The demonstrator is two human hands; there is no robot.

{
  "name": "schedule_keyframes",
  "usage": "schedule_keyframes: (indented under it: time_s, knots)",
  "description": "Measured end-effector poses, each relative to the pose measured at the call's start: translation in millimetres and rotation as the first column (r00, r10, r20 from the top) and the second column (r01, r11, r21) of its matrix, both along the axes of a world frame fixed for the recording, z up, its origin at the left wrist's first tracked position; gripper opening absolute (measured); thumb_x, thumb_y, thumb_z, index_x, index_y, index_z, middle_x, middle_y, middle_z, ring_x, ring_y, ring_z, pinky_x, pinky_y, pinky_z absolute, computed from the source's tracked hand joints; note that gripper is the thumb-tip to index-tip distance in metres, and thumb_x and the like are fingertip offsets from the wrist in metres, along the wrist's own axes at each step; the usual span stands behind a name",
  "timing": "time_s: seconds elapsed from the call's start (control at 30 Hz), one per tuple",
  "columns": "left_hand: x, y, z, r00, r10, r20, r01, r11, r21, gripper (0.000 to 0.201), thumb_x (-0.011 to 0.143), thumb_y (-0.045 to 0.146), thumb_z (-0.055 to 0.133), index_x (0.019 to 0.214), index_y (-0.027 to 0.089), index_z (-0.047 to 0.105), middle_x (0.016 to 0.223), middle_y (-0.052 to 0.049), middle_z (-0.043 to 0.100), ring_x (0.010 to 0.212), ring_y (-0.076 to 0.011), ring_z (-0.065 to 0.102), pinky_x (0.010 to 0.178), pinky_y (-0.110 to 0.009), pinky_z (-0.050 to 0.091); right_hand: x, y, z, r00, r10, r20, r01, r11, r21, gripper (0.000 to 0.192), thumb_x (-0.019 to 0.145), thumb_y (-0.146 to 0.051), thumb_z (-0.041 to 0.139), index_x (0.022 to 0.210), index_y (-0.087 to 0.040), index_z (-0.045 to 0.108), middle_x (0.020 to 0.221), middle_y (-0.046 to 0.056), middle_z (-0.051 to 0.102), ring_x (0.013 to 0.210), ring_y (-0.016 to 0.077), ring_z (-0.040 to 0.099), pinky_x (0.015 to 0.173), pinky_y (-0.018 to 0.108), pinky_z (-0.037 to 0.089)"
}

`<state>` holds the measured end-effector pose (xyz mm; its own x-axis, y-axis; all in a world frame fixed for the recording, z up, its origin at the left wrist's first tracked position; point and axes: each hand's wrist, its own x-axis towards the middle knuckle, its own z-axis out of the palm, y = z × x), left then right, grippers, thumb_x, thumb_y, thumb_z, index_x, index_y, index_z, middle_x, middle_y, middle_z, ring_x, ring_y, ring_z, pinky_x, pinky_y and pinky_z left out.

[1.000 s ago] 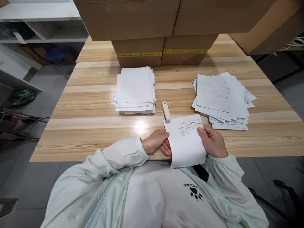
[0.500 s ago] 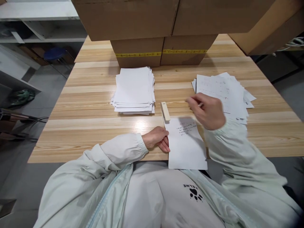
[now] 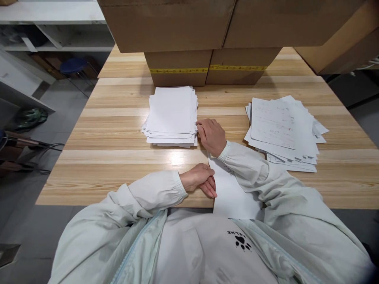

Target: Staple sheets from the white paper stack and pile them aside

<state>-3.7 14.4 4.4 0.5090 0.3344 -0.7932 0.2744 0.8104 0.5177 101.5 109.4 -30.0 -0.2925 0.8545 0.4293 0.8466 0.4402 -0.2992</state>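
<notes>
**Wooden table with paper stacks, both hands at centre**

Wooden table [image 3: 112, 157], light striped planks, fills the view. Boxes [image 3: 207, 47], brown cardboard with yellow tape, stand along its far edge. Loose pile [image 3: 284, 130], written sheets, fanned out, lies on the right. Neat stack [image 3: 173, 116], blank white paper, lies at centre, just in front of the boxes. Single sheet [image 3: 233, 193] overhangs the near edge, partly under the right sleeve. Right hand [image 3: 211, 136], fingers curled, rests beside the stack, fingertips touching its right edge; whether it grasps anything cannot be told. Left hand [image 3: 199, 179], loosely relaxed, presses the sheet's left edge, holding nothing.
</notes>
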Motion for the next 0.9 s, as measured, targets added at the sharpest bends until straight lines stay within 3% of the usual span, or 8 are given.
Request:
schedule_keyframes:
  time_s: [0.37, 0.53, 0.63, 0.7, 0.77, 0.83, 0.9]
  knots:
    - [2, 2, 1.8, 1.000, -0.006, 0.004, 0.006, 1.000, 0.004, 0.043, 0.095, 0.007, 0.031, 0.059, 0.010, 0.056, 0.051, -0.008, 0.064, 0.045, -0.0173, 0.066, 0.046, -0.027, 0.055, -3, -1, -2.7, 0.999, 0.029, -0.015, -0.027, 0.993, 0.111, 0.032, 0.103, -0.030, 0.038, 0.107, -0.017, 0.067, 0.105, 0.010, 0.074, 0.095, 0.0278, 0.059, 0.084, 0.042, 0.038]
    - [-5, -20, 4.9, 0.995, -0.096, -0.005, 0.096, 0.992, 0.076, 0.044, 0.098, 0.013, 0.029, 0.062, 0.012, 0.054, 0.052, -0.005, 0.063, 0.042, -0.0142, 0.062, 0.045, -0.025, 0.051, 22, -17, 32.1, 0.961, 0.141, -0.238, -0.088, 0.971, 0.221, 0.029, 0.101, -0.031, 0.043, 0.109, -0.018, 0.067, 0.109, 0.011, 0.074, 0.102, 0.0255, 0.064, 0.094, 0.043, 0.045]
    - [-21, -45, 10.6, 0.990, -0.143, -0.015, 0.143, 0.966, 0.214, 0.037, 0.099, 0.021, 0.031, 0.066, 0.018, 0.047, 0.052, 0.000, 0.061, 0.041, -0.0125, 0.060, 0.043, -0.022, 0.046, 59, -52, 60.8, 0.941, 0.094, -0.326, -0.048, 0.988, 0.145, 0.021, 0.097, -0.035, 0.053, 0.105, -0.024, 0.069, 0.106, 0.008, 0.074, 0.104, 0.0260, 0.066, 0.097, 0.046, 0.047]
    - [-35, -57, 18.1, 0.988, -0.145, -0.057, 0.155, 0.877, 0.454, 0.032, 0.098, 0.028, 0.038, 0.068, 0.020, 0.043, 0.054, 0.003, 0.059, 0.045, -0.0120, 0.060, 0.044, -0.021, 0.044, 90, -82, 69.6, 0.909, -0.039, -0.416, 0.051, 0.999, 0.019, 0.020, 0.095, -0.038, 0.058, 0.108, -0.028, 0.070, 0.112, 0.007, 0.073, 0.110, 0.0269, 0.065, 0.101, 0.047, 0.047]
    - [-48, -61, 27.3, 0.987, -0.109, -0.118, 0.161, 0.722, 0.673, 0.033, 0.098, 0.034, 0.037, 0.068, 0.022, 0.043, 0.055, 0.002, 0.060, 0.048, -0.0123, 0.060, 0.050, -0.022, 0.046, 118, -111, 66.5, 0.801, -0.196, -0.566, 0.111, 0.977, -0.182, 0.026, 0.095, -0.042, 0.057, 0.117, -0.033, 0.069, 0.123, 0.006, 0.070, 0.118, 0.0268, 0.064, 0.106, 0.048, 0.046]
    - [-56, -56, 35.7, 0.990, -0.011, -0.140, 0.123, 0.552, 0.825, 0.032, 0.099, 0.036, 0.035, 0.072, 0.022, 0.044, 0.059, 0.000, 0.064, 0.053, -0.0137, 0.061, 0.057, -0.024, 0.047, 136, -135, 55.0, 0.648, -0.278, -0.709, -0.011, 0.927, -0.374, 0.038, 0.093, -0.050, 0.058, 0.127, -0.035, 0.064, 0.122, 0.005, 0.071, 0.115, 0.0265, 0.066, 0.102, 0.048, 0.050]
    - [-58, -46, 41.9, 0.991, 0.046, -0.125, 0.090, 0.454, 0.887, 0.031, 0.099, 0.037, 0.034, 0.073, 0.023, 0.044, 0.059, -0.001, 0.065, 0.054, -0.0144, 0.061, 0.059, -0.025, 0.047, 139, -151, 42.6, 0.593, -0.319, -0.739, -0.156, 0.855, -0.495, 0.046, 0.086, -0.055, 0.065, 0.126, -0.033, 0.064, 0.113, 0.005, 0.074, 0.103, 0.0263, 0.071, 0.092, 0.046, 0.056]
